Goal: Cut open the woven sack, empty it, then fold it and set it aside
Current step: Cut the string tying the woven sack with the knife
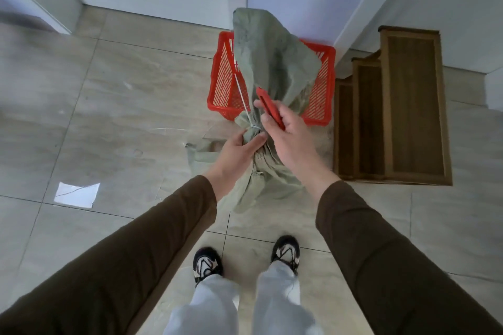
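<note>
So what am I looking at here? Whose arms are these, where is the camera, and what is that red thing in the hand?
No machine here: these are a person's own arms in brown sleeves, filmed by one wide camera worn on the head, looking down. That is why you see the shoes at the bottom. The left hand grips the tied neck of a grey-green woven sack, bound with white string. The right hand holds a red cutter close to that knot. Behind the sack a red plastic basket stands on the tiled floor, with wooden steps to the right.
</note>
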Motion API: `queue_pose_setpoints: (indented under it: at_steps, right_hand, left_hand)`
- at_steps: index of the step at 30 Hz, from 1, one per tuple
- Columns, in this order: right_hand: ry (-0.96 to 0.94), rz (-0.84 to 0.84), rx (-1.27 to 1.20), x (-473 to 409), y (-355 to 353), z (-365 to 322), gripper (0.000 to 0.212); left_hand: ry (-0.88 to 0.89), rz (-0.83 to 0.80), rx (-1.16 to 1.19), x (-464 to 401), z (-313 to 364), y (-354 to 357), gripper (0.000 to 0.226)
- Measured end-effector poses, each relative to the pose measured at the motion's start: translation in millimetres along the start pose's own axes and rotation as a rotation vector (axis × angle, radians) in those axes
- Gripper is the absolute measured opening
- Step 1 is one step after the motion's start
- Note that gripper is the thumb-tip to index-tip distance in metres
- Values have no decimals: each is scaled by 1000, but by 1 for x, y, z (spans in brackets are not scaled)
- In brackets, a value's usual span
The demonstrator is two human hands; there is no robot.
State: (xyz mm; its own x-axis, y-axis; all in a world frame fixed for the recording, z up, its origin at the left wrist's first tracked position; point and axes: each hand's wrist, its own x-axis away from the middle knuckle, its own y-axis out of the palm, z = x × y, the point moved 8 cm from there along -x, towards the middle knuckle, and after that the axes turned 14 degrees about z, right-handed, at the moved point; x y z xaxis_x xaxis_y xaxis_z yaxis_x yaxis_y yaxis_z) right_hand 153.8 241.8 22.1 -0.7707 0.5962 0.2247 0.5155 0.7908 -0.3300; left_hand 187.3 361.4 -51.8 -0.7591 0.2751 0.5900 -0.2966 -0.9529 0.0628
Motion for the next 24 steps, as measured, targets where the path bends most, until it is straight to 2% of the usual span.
queue_pose_setpoints:
  at_steps: [4, 7, 10, 12, 16, 19, 22, 24]
  right_hand:
    - [49, 18, 14, -3, 10, 28, 28]
    - [96, 56, -92, -14, 14, 48, 24]
    - [253, 44, -253, -24, 24, 67, 25]
    - [334, 6, -323, -31, 30, 75, 23]
    - [353, -49, -414, -42, 39, 82, 17]
    - [279, -25, -440, -45, 36, 91, 16]
    - [-74, 123, -116, -43, 19, 95, 12]
    - [-283, 218, 66, -36, 12, 95, 18]
  left_hand:
    - [-27, -37, 163, 5, -7, -8, 23]
    - [50, 15, 251, 0, -8, -13, 24]
    - [317, 137, 41, -14, -4, -23, 24]
    - [475, 129, -114, -19, -1, -22, 20]
    - [422, -6, 155, -37, -11, -20, 25]
    - [460, -10, 143, -47, -21, -18, 26]
    - [515, 89, 91, -57, -34, -19, 21]
    - [577, 161, 58, -63, -40, -21, 16]
